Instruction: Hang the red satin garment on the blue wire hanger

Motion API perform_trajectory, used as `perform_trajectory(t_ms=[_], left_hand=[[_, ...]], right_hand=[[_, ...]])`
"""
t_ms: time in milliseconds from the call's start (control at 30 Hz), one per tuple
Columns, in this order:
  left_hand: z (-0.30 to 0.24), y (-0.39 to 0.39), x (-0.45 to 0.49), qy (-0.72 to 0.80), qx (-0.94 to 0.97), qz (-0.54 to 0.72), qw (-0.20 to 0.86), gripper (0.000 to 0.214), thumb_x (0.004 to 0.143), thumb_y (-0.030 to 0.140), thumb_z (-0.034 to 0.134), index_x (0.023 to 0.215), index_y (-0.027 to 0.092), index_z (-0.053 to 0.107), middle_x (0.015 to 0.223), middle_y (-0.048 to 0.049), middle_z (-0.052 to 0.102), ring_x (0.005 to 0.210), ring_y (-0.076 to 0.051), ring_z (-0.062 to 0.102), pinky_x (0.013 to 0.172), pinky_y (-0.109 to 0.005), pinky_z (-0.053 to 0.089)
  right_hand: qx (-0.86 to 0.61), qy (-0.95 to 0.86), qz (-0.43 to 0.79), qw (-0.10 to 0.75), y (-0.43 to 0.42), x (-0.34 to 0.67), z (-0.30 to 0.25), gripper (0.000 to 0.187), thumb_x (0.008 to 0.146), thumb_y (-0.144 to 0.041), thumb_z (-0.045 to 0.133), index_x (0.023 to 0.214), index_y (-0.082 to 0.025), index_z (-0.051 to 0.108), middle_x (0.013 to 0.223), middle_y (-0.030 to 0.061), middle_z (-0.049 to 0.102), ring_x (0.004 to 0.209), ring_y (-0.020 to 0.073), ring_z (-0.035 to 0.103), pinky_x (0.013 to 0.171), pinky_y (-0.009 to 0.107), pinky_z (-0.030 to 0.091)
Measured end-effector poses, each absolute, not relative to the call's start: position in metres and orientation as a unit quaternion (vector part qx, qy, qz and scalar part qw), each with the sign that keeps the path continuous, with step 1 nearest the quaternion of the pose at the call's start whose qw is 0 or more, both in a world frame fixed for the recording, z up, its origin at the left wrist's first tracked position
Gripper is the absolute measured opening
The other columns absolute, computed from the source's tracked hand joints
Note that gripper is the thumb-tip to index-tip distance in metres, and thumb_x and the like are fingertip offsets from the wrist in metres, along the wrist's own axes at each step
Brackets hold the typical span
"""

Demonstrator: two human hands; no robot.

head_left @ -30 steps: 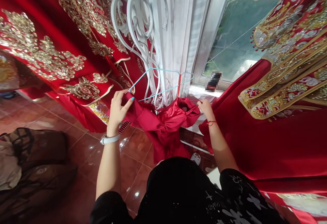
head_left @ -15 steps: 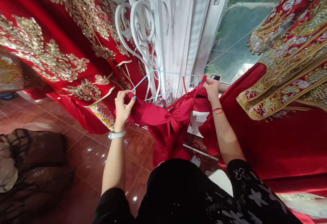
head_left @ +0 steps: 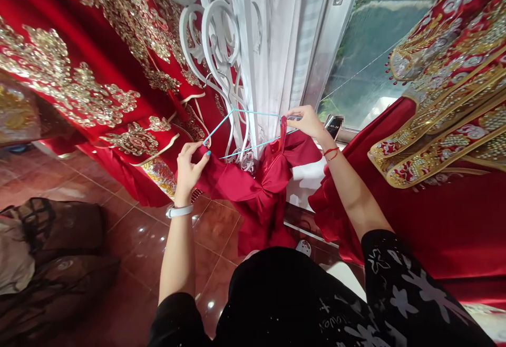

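2 bare hands hold a red dress (head_left: 272, 178) up against a thin teal hanger (head_left: 219, 126). The left hand (head_left: 190, 170) pinches cloth between thumb and fingers at the hanger's left end, which seems meant to stop that side slipping off. The right hand (head_left: 304, 120) pinches 1 strap (head_left: 283, 128) at the hanger's opposite shoulder, apparently so the loop stays raised beside the wire. Between these 2 grips the bodice sags, and the skirt hangs toward the person's black shirt (head_left: 276, 294).

White scrollwork (head_left: 216, 7) stands behind; whether the hook (head_left: 227, 86) catches on it is hard to tell. Sequined garments (head_left: 59, 73) on the left and an embroidered costume (head_left: 427, 141) on the right narrow the working space. A phone (head_left: 332, 125) sits just beyond the right wrist, near the window (head_left: 379, 46).
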State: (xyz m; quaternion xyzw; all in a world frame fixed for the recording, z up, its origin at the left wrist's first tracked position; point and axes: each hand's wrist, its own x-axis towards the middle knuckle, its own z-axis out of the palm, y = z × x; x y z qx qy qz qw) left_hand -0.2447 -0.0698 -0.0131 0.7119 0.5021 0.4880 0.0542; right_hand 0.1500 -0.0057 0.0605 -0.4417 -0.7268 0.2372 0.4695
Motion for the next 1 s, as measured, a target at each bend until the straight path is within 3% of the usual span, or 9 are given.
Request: perform_trajectory(t_ms=[100,233,333,433,567,800,1000], left_hand=[[-0.011,-0.071,-0.250,0.507,0.705,0.493,0.049,0.035,0.089,0.045,0.069,0.115,0.022,0.074,0.107,-0.0067,0.068,0.100,-0.025,0.064,0.096,-0.042,0.053],[-0.010,-0.073,-0.256,0.522,0.692,0.497,0.043,0.032,0.086,0.044,0.072,0.110,0.022,0.074,0.103,-0.0054,0.066,0.096,-0.024,0.062,0.094,-0.041,0.053],[-0.009,-0.073,-0.256,0.526,0.686,0.500,0.039,0.031,0.083,0.042,0.073,0.107,0.022,0.074,0.099,-0.0048,0.064,0.094,-0.023,0.062,0.094,-0.041,0.053],[-0.008,-0.072,-0.253,0.523,0.681,0.511,0.035,0.030,0.080,0.040,0.073,0.104,0.021,0.074,0.095,-0.0041,0.061,0.091,-0.023,0.060,0.095,-0.041,0.052],[-0.008,-0.067,-0.251,0.532,0.669,0.518,0.034,0.029,0.078,0.037,0.071,0.103,0.022,0.073,0.090,-0.0029,0.058,0.089,-0.022,0.059,0.095,-0.041,0.052],[-0.013,-0.059,-0.251,0.533,0.664,0.523,0.024,0.031,0.079,0.039,0.071,0.105,0.022,0.074,0.091,-0.0033,0.058,0.091,-0.023,0.059,0.096,-0.041,0.052],[-0.013,-0.061,-0.243,0.525,0.668,0.525,0.035,0.035,0.082,0.040,0.072,0.111,0.022,0.076,0.092,-0.0043,0.059,0.090,-0.023,0.060,0.094,-0.043,0.053]], right_hand=[[-0.448,-0.745,0.202,0.451,-0.010,0.152,0.054,0.028,0.072,-0.034,0.082,0.095,-0.020,0.076,0.098,0.0080,0.079,0.101,0.0273,0.073,0.100,0.044,0.057],[-0.543,-0.664,0.095,0.505,-0.038,0.154,0.022,0.033,0.081,-0.031,0.070,0.112,-0.024,0.064,0.120,0.0095,0.071,0.112,0.0271,0.066,0.107,0.048,0.053],[-0.646,-0.588,0.030,0.486,-0.068,0.143,-0.014,0.043,0.082,-0.034,0.068,0.122,-0.021,0.059,0.127,0.0158,0.065,0.123,0.0335,0.058,0.112,0.057,0.047],[-0.683,-0.575,0.040,0.449,-0.081,0.134,-0.040,0.048,0.083,-0.023,0.059,0.131,-0.015,0.060,0.134,0.0207,0.065,0.131,0.0359,0.057,0.113,0.056,0.047],[-0.697,-0.572,0.065,0.428,-0.066,0.148,-0.038,0.047,0.086,-0.011,0.042,0.121,-0.011,0.072,0.127,0.0207,0.074,0.124,0.0334,0.067,0.112,0.049,0.050],[-0.637,-0.646,-0.018,0.421,-0.020,0.179,0.013,0.046,0.083,-0.011,0.048,0.115,-0.019,0.079,0.117,0.0116,0.080,0.114,0.0317,0.072,0.111,0.048,0.051],[-0.586,-0.740,-0.037,0.330,-0.015,0.152,0.055,0.032,0.087,-0.015,0.049,0.092,-0.023,0.079,0.093,0.0128,0.080,0.098,0.0327,0.074,0.090,0.041,0.054]])
